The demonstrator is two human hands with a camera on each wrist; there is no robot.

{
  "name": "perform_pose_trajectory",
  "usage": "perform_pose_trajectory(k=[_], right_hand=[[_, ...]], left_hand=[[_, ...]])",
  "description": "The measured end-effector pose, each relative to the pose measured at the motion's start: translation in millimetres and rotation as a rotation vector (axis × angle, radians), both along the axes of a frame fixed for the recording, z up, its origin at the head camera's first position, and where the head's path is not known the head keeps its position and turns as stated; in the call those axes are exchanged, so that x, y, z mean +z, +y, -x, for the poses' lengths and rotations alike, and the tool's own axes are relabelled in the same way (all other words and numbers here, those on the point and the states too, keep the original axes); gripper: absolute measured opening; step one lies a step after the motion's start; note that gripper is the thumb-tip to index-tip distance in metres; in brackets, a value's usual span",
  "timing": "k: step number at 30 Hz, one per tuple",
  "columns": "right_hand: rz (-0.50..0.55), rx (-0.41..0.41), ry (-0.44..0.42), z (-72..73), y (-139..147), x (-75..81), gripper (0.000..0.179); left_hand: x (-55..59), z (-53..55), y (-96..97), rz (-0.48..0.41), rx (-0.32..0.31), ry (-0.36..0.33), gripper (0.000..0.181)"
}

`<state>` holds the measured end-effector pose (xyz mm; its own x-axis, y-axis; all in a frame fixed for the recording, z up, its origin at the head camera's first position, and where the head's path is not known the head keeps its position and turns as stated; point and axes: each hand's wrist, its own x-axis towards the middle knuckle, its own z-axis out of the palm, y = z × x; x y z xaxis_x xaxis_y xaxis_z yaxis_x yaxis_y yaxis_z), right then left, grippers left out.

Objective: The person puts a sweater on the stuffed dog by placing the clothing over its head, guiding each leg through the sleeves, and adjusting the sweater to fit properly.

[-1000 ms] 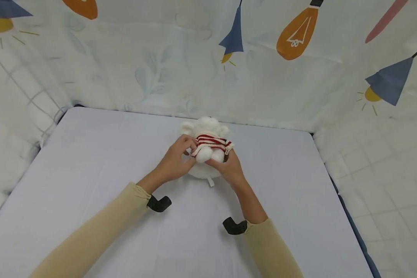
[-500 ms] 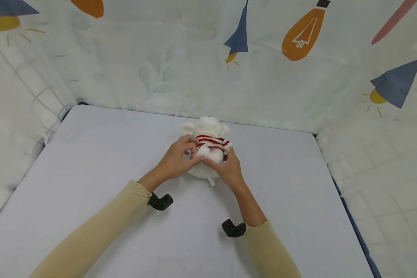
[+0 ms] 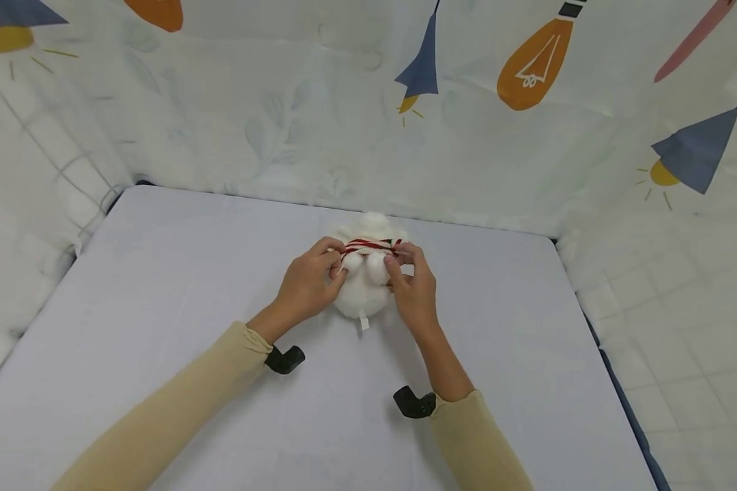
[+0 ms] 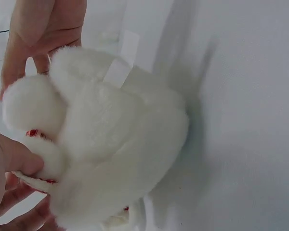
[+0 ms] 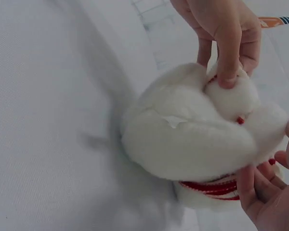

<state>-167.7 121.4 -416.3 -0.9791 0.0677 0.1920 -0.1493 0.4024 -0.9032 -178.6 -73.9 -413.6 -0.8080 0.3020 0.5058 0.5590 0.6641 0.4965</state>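
A white plush toy [image 3: 362, 296] wearing a red-and-white striped knit sweater [image 3: 368, 245] is between both hands near the table's far edge. My left hand [image 3: 307, 281] pinches the sweater's left side, its thumb pressed on one round white foot [image 4: 48, 156]. On the other side, my right hand [image 3: 417, 290] holds the toy by the sweater's edge and the second round foot [image 5: 267, 125], thumb in front and fingers behind. A small white tag [image 3: 364, 323] hangs from the toy's underside. The fingertips behind the sweater are partly hidden.
A white-covered table [image 3: 221, 409] lies beneath, bordered by a printed white curtain [image 3: 319, 136] at the back and sides. Black curved mounts [image 3: 285, 359] stick out from both sleeve cuffs.
My right hand has shifted up from the toy's lower side to the sweater's right edge. The sweater is bunched higher, and more of the white underside and tag shows.
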Motion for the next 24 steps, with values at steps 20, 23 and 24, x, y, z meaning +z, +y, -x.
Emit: perform_pose_trajectory(k=[20, 23, 24], right_hand=[[-0.446, 0.23, 0.008, 6.0, 0, 9.8, 0.029], [-0.46, 0.18, -0.013, 3.9, -2, 9.6, 0.034], [-0.458, 0.164, -0.009, 3.0, -3, 9.2, 0.035]], left_hand=[[-1.1, -1.1, 9.2, -0.064, -0.092, 0.073, 0.026], [-1.0, -2.5, 11.8, -0.054, -0.094, 0.081, 0.026], [-1.0, -3.2, 12.6, -0.051, -0.093, 0.08, 0.026]])
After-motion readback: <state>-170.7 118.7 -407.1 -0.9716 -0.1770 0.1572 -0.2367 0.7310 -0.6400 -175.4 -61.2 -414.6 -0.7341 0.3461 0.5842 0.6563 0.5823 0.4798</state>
